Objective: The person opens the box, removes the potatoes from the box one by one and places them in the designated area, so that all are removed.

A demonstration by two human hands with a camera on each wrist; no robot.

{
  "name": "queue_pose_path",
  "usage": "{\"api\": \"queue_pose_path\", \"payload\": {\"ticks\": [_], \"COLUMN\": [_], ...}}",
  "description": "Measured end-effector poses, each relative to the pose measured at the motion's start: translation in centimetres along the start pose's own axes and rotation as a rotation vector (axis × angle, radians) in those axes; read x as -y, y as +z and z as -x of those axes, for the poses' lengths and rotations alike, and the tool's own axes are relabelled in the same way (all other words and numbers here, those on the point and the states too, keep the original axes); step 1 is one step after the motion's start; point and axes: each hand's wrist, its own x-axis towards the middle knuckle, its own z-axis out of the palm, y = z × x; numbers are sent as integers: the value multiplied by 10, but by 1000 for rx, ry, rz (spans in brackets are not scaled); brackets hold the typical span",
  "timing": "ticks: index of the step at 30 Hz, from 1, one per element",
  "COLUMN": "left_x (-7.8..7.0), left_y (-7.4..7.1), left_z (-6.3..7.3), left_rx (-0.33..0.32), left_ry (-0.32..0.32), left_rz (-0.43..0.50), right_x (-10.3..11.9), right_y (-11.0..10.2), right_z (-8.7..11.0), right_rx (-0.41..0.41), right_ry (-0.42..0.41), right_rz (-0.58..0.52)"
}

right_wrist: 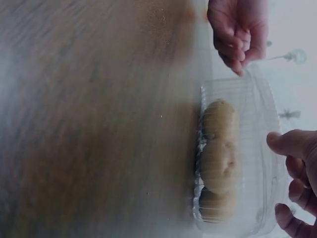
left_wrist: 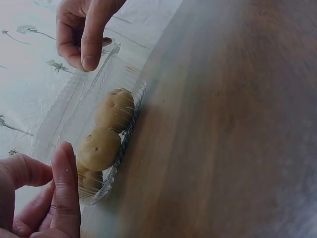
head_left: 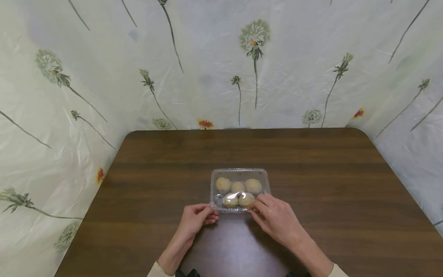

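Observation:
A clear plastic clamshell container (head_left: 238, 175) lies on the wooden table with several pale potatoes (head_left: 253, 186) inside. Its lid is down over them in the head view. At the near left corner, my left hand (head_left: 198, 220) pinches the rim between thumb and fingertips; the left wrist view shows these fingertips (left_wrist: 64, 163) close up. My right hand (head_left: 277, 217) holds the near right part of the rim, fingers curled over the edge. In the right wrist view the right thumb (right_wrist: 285, 143) lies against the lid edge, with the other fingers bent beside it.
The dark wooden table (head_left: 166, 161) has rounded far corners. A plastic sheet (head_left: 207, 50) printed with dandelions hangs behind the table and along both sides.

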Motion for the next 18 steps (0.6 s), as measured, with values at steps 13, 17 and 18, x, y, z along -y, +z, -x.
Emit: {"api": "queue_pose_path", "payload": {"ticks": [13, 17, 18], "left_x": [0, -2, -2], "left_y": [0, 1, 1], "left_z": [0, 1, 2], "left_rx": [4, 3, 4], "left_ry": [-10, -15, -18], "left_rz": [6, 6, 5], "right_x": [-4, -8, -9], "right_y": [-18, -23, -23], "right_z": [-13, -25, -27], "right_rx": [-33, -110, -133], "right_ry": [22, -1, -6], "right_rz": [-58, -59, -62]}}
